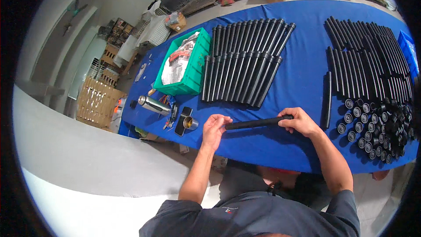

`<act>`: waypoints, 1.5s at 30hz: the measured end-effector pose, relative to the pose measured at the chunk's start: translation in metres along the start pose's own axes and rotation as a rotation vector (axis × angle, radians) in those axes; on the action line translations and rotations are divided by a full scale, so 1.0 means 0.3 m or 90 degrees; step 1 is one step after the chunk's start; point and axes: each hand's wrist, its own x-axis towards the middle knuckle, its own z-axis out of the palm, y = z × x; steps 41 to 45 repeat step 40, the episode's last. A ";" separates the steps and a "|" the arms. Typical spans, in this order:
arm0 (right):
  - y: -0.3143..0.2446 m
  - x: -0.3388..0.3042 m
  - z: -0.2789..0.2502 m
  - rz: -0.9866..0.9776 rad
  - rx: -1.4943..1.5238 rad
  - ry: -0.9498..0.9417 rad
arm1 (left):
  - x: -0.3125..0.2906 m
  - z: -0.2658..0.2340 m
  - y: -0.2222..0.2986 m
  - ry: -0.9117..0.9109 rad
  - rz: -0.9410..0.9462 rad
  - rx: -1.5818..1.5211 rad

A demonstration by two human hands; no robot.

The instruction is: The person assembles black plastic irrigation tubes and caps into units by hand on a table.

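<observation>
A black tube (258, 123) lies nearly level between my two hands, above the near edge of the blue-covered table. My right hand (300, 122) is closed around its right end, where a black cap or collar seems to sit, partly hidden by the fingers. At the other end, my left hand (213, 131) has its fingers bent and pinched about the tube's tip. Beyond them stand out two rows of black tubes with wider collars at their far ends (239, 77), laid side by side.
Plain black tubes (351, 72) lie in rows at the right, one stray tube (328, 101) beside them. Round black caps (358, 127) are heaped nearer me. Left are a green crate (183, 88), a steel flask (153, 105), a metal cup (190, 123) and a phone (180, 127).
</observation>
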 end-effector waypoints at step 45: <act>0.012 0.009 0.004 -0.002 0.151 -0.017 | 0.649 0.058 0.268 0.203 0.231 1.438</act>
